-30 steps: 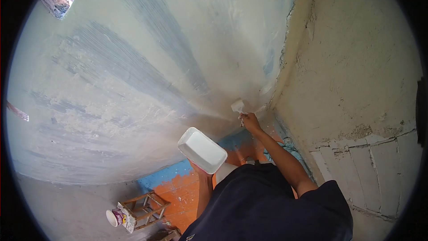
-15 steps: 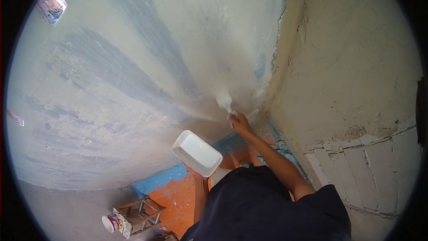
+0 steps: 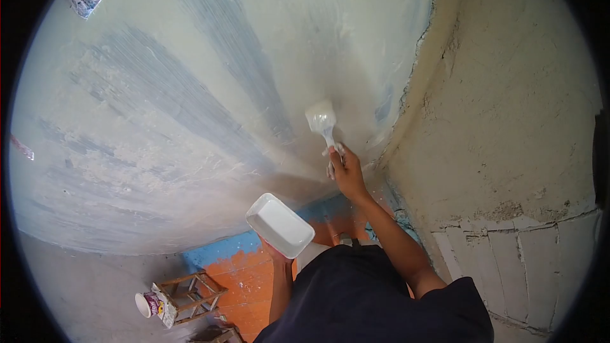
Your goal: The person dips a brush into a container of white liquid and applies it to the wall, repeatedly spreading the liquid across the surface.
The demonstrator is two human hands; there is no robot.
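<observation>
My right hand (image 3: 347,171) is closed round the handle of a wide white paintbrush (image 3: 321,116), whose bristles point up at the pale, streaky wall (image 3: 210,82). The bristles look coated in white; whether they touch the wall is hard to tell. Lower left of it, my left hand (image 3: 277,253) holds a white rectangular tray (image 3: 280,225) from beneath, its open side facing up. Most of the left fingers are hidden under the tray.
A wooden stepladder (image 3: 190,296) stands at the lower left with a white tub (image 3: 147,305) on it. The floor (image 3: 244,286) is orange with a blue edge. A rough grey-beige wall (image 3: 508,121) rises on the right, past a cracked corner.
My right hand has moved up with the brush, and the bristles now sit higher on the wall. The view has shifted slightly; the tray is still in my left hand.
</observation>
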